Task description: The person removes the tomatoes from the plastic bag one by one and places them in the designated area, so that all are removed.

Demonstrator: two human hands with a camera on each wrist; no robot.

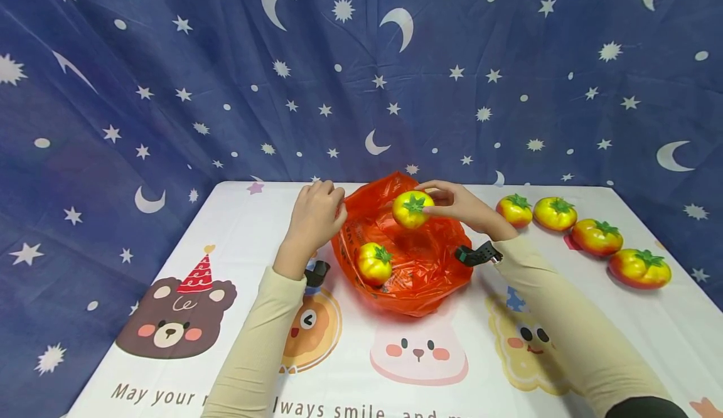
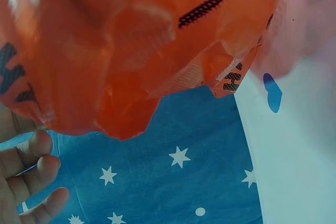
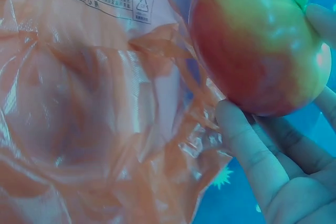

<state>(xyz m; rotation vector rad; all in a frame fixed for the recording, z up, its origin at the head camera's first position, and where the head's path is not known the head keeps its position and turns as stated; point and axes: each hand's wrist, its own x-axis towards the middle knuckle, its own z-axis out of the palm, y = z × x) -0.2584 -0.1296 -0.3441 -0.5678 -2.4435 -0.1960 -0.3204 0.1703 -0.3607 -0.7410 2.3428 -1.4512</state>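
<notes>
A red plastic bag (image 1: 407, 299) lies spread with its mouth upward on the table. My left hand (image 1: 317, 211) pinches the bag's left rim; in the left wrist view its fingertips (image 2: 41, 142) show at the bag's edge, and the thumb is hidden. Over the far part of the bag, my right hand (image 1: 460, 208) grips a yellow-and-red toy tomato (image 1: 413, 209) with green leaves. The right wrist view shows fingers and thumb around this tomato (image 3: 257, 45), beside the bag's film (image 3: 89, 119). Another toy tomato (image 1: 374, 264) lies inside the bag at its left.
Several more toy tomatoes (image 1: 555, 214) stand in a slanting row at the right of the table. The white tablecloth (image 1: 248, 230) carries printed cartoon figures and lettering. A blue curtain (image 1: 339, 104) with moons and stars hangs behind the table.
</notes>
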